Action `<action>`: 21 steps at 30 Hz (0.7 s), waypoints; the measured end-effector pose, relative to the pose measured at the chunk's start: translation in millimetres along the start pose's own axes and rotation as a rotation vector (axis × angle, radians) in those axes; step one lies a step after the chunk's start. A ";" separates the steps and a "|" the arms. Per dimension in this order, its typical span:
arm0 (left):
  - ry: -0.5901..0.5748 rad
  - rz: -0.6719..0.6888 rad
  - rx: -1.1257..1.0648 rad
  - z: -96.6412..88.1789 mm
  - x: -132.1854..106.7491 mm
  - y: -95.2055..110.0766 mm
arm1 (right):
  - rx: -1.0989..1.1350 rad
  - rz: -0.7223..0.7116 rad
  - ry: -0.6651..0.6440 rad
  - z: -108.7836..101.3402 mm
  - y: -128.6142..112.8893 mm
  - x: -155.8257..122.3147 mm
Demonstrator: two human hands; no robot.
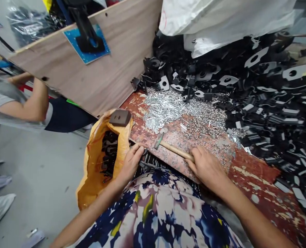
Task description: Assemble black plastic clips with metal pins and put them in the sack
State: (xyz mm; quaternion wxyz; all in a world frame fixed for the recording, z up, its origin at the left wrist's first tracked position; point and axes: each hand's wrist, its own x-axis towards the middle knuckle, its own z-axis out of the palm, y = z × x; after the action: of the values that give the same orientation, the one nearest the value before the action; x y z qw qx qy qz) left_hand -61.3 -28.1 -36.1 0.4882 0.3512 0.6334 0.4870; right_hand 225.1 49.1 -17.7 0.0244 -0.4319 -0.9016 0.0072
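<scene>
My right hand [206,167] is closed round the wooden handle of a small hammer [168,146], whose metal head lies on the worn red table [258,179]. My left hand [130,162] rests at the table's near edge with fingers curled on a dark part I cannot make out, beside the mouth of a yellow bag [96,165] holding black parts. A dark square block [120,117] sits on the bag's rim. A heap of small silver pins [178,110] lies just beyond the hammer.
A large pile of black metal brackets [266,96] covers the table's far and right side, under white plastic sacks [220,20]. A wooden board [96,65] leans at the left. Another person's arm [31,103] is at far left above grey floor.
</scene>
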 end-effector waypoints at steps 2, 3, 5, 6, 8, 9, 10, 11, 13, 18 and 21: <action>-0.011 0.063 0.111 4.3 3.6 -7.2 | 0.089 0.053 -0.060 -0.4 3.5 -7.9; -0.012 0.084 0.145 6.0 5.7 -10.2 | 0.134 0.062 -0.070 -3.3 5.5 -13.1; 0.000 0.099 0.166 8.1 9.5 -14.9 | 0.189 0.022 -0.019 -13.6 7.2 -22.6; 0.010 0.100 0.166 8.8 11.0 -16.6 | 0.201 -0.014 0.040 -19.8 6.4 -26.1; 0.032 0.110 0.172 9.8 13.0 -18.8 | 0.223 -0.069 0.172 -30.7 1.2 -29.5; 0.043 0.117 0.175 10.3 13.6 -19.4 | 0.242 -0.081 0.232 -34.1 -2.8 -29.3; 0.053 0.124 0.177 10.8 14.0 -19.8 | 0.265 -0.090 0.282 -35.7 -7.3 -28.1; 0.063 0.131 0.177 11.5 14.3 -20.0 | 0.277 -0.099 0.308 -35.4 -12.0 -26.1; 0.076 0.145 0.175 13.0 14.5 -19.9 | 0.256 -0.127 0.296 -31.2 -20.4 -21.6; 0.072 0.151 0.178 13.9 14.5 -19.9 | 0.254 -0.122 0.243 -24.4 -24.9 -23.0; 0.076 0.141 0.188 11.9 14.5 -20.2 | 0.331 -0.080 0.286 -26.2 -22.5 -29.1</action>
State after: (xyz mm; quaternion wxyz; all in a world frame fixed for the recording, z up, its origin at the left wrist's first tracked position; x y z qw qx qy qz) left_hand -53.2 -17.2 -60.1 0.3932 0.4203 0.6682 0.4714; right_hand 227.0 12.1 8.0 0.2228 -0.3823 -0.8920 0.0929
